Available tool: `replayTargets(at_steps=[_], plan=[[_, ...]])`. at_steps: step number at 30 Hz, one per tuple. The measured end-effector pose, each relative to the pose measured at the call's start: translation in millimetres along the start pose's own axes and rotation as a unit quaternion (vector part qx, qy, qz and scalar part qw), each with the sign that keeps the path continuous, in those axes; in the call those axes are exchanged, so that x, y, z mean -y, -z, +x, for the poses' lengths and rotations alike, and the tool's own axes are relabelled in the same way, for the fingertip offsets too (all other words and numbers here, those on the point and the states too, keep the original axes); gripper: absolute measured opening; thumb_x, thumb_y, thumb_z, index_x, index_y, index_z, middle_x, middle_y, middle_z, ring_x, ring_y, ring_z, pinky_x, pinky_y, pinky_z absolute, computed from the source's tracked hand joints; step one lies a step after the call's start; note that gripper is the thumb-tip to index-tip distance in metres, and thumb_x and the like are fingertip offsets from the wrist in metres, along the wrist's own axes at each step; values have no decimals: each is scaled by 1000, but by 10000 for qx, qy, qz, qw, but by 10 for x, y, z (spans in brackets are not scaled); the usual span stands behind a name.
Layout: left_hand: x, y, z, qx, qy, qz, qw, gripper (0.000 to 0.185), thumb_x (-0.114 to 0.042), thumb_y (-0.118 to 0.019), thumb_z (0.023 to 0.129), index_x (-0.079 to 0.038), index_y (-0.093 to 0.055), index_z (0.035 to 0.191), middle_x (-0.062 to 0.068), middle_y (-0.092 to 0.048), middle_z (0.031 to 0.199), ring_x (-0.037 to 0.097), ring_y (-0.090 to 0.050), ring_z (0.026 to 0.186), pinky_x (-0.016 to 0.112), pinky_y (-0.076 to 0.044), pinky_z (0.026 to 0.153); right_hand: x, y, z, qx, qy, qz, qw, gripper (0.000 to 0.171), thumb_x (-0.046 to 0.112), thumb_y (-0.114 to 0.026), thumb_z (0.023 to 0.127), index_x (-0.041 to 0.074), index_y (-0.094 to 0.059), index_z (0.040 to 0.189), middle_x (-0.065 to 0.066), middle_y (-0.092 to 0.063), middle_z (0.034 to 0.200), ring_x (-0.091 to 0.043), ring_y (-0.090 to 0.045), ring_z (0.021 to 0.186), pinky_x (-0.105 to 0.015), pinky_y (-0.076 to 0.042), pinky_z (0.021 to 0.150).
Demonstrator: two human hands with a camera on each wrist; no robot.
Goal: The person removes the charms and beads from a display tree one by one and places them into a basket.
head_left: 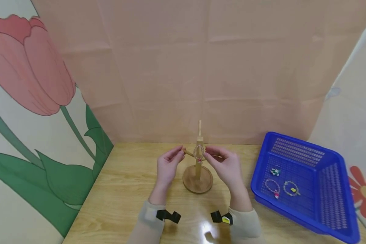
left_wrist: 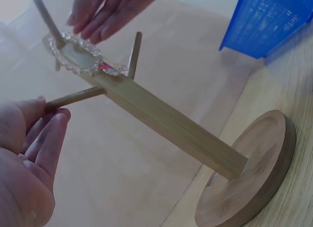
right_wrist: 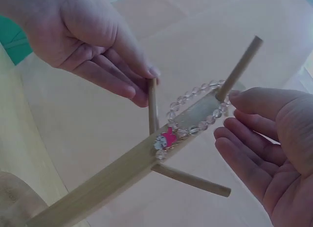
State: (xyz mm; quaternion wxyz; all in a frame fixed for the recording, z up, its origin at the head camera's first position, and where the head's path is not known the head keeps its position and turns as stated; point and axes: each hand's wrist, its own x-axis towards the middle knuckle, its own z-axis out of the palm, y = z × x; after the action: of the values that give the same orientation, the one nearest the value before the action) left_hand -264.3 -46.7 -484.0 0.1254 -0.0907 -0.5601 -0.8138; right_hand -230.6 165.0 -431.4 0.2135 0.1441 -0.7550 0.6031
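A wooden stand with a round base [head_left: 189, 181], a square post [left_wrist: 171, 126] and several thin pegs stands upright on the table. From an upper peg [right_wrist: 243, 65] hangs a bracelet of clear pinkish beads [right_wrist: 195, 91], its pink and white charm [right_wrist: 165, 140] lying against the post. My left hand [head_left: 167, 166] pinches the end of a lower side peg [left_wrist: 78, 97] between thumb and fingers. Beside the bracelet is my right hand [head_left: 227, 166], its thumb tip right at the beads near the upper peg and its other fingers loosely extended.
At the right stands a blue plastic basket [head_left: 329, 189]. Inside lie a bracelet with a red and white charm [head_left: 272, 185], one with a yellow charm [head_left: 291, 188] and a green and white trinket [head_left: 275, 171]. A pinkish cloth [head_left: 158, 74] hangs behind the wooden table [head_left: 122, 189].
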Motion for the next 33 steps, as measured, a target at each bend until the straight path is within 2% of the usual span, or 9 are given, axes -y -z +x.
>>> replayTargets(at_steps=[6, 11, 17, 22, 29, 33], plan=[[24, -5, -1, -103, -109, 9, 9999, 26, 7, -74, 98, 19, -69, 120, 30, -75, 111, 15, -79, 92, 33, -68, 88, -51, -9, -39, -126, -23, -6, 9999, 21, 2, -86, 91, -2, -81, 111, -17, -80, 106, -11, -75, 95, -21, -66, 83], [37, -9, 5, -145, -174, 49, 9997, 25, 7, -73, 98, 21, -69, 118, 29, -76, 109, 15, -79, 90, 32, -68, 86, -82, -18, -32, -191, -44, 20, 9998, 21, 3, -86, 91, 0, -81, 111, -15, -80, 106, -8, -75, 95, -25, -67, 84], [19, -17, -3, -196, -119, 45, 9997, 21, 6, -74, 98, 17, -72, 116, 27, -77, 106, 15, -79, 89, 33, -68, 86, -75, -75, -12, -233, 139, 27, 9996, 20, 1, -86, 91, -1, -81, 110, -13, -80, 106, -10, -76, 95, -30, -68, 83], [10, -22, -8, -240, -118, -22, 9996, 22, 7, -75, 97, 18, -71, 116, 30, -76, 107, 15, -79, 88, 33, -68, 86, -68, -138, -7, -279, 313, -28, 9991, 18, 1, -85, 92, 0, -82, 110, -12, -81, 106, -11, -77, 95, -27, -67, 83], [4, -25, -14, -227, -178, -54, 9996, 23, 8, -74, 97, 20, -70, 115, 29, -76, 106, 15, -79, 88, 32, -69, 85, -23, -212, -40, -634, 471, -404, 9961, 16, 0, -86, 91, 4, -83, 106, -9, -81, 103, -22, -77, 91, -23, -67, 79], [7, -28, -20, -237, -193, -33, 9995, 22, 7, -74, 98, 20, -70, 115, 25, -78, 104, 15, -79, 88, 32, -69, 85, -31, -233, -44, -776, 686, -563, 9930, 15, -2, -85, 91, 4, -83, 105, -8, -81, 102, -23, -78, 88, -26, -68, 78]])
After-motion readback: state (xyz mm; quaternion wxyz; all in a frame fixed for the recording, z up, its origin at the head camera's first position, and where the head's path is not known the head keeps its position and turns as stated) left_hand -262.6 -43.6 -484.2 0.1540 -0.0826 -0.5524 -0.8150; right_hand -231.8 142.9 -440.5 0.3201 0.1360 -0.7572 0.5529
